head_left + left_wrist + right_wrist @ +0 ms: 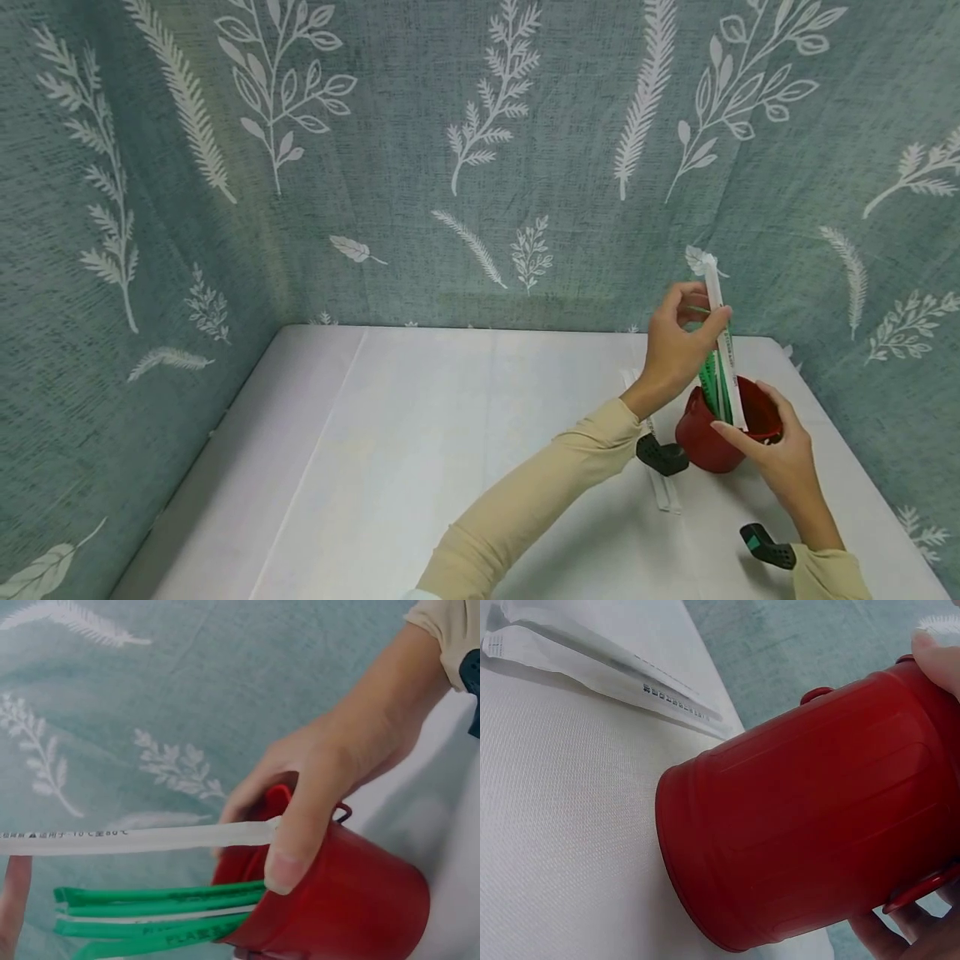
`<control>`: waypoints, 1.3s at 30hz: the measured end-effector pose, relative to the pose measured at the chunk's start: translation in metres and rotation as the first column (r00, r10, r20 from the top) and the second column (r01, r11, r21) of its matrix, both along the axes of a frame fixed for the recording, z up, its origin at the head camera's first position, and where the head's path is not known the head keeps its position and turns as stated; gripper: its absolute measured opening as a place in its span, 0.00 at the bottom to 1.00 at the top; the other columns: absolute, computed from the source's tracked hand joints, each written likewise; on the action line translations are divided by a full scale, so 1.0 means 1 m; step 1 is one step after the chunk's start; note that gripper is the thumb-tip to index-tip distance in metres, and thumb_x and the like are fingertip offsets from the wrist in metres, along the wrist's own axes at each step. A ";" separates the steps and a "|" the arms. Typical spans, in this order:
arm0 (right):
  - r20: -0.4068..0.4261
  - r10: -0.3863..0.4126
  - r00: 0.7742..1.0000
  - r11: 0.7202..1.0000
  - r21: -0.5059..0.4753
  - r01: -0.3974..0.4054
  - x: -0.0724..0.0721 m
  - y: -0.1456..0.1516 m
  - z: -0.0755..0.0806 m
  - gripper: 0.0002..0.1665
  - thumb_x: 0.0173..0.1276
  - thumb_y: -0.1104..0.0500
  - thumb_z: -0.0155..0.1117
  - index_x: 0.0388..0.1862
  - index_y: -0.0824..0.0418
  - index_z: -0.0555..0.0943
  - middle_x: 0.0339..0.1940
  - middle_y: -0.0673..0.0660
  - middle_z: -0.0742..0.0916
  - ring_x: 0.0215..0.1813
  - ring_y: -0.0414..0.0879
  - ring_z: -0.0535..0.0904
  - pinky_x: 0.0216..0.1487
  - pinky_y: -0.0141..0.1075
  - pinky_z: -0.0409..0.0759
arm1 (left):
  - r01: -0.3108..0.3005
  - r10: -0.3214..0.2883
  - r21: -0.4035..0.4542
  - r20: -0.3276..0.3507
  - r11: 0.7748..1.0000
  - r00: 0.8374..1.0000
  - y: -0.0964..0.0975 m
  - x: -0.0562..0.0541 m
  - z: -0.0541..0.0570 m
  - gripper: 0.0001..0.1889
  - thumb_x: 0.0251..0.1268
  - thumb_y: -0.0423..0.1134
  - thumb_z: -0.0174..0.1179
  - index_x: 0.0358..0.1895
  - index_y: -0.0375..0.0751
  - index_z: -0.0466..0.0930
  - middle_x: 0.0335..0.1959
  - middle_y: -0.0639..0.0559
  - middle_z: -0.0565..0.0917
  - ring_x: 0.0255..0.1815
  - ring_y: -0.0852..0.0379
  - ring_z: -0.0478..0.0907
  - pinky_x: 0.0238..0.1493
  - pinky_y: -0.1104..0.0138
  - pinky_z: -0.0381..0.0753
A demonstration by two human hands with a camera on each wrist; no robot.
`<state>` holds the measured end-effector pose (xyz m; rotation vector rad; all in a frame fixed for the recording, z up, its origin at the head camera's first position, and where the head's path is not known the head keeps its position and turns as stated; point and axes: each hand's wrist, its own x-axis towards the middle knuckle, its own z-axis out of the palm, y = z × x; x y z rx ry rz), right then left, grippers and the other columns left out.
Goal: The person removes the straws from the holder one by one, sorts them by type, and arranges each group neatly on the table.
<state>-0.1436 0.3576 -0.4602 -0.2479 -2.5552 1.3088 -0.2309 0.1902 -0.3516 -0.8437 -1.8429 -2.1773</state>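
Note:
My left hand (678, 346) pinches a white paper-wrapped straw (722, 333) above a red bucket (708, 437). The straw's lower end reaches the bucket's mouth, close to the right thumb. Several green-wrapped straws (157, 909) stick out of the bucket beside it, with a white strip among them. With thumb and fingers at the rim, my right hand (783, 458) grips the bucket and holds it tilted. Seen in the right wrist view, the bucket wall (817, 810) has small red handles at its sides. The left wrist view shows only one left fingertip (13, 900), at its edge.
White wrapped straws (664, 493) lie on the white table (420, 450), left of the bucket and partly behind the left forearm. Black wrist devices (662, 456) sit on both wrists. Green leaf-patterned cloth (397, 167) rises behind the table and at its sides.

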 end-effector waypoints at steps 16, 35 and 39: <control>-0.034 -0.016 0.999 1.000 -0.004 0.016 0.003 0.000 -0.005 0.50 0.61 0.51 0.69 0.76 0.48 0.53 0.64 0.62 0.68 0.53 0.37 0.62 0.36 0.15 0.71 | -0.004 -0.003 0.188 0.039 0.982 0.999 -0.039 0.011 0.031 0.15 0.65 0.27 0.56 0.53 0.27 0.69 0.42 0.37 0.75 0.33 0.66 0.73 0.26 0.69 0.84; -0.035 0.000 0.999 1.000 0.004 0.001 0.000 0.002 -0.002 0.50 0.62 0.51 0.68 0.77 0.49 0.51 0.65 0.64 0.67 0.54 0.42 0.62 0.36 0.15 0.72 | -0.005 -0.017 0.093 0.238 0.996 0.971 -0.043 -0.015 -0.017 0.15 0.64 0.36 0.62 0.53 0.40 0.76 0.36 0.54 0.76 0.31 0.57 0.78 0.19 0.65 0.83; -0.031 0.007 0.999 1.000 0.000 -0.007 0.000 0.002 -0.002 0.50 0.62 0.51 0.68 0.77 0.49 0.51 0.66 0.66 0.67 0.55 0.42 0.62 0.36 0.15 0.71 | -0.017 -0.005 0.082 0.261 0.996 0.965 -0.046 -0.015 -0.021 0.15 0.63 0.36 0.62 0.53 0.40 0.76 0.35 0.57 0.76 0.32 0.52 0.78 0.17 0.66 0.82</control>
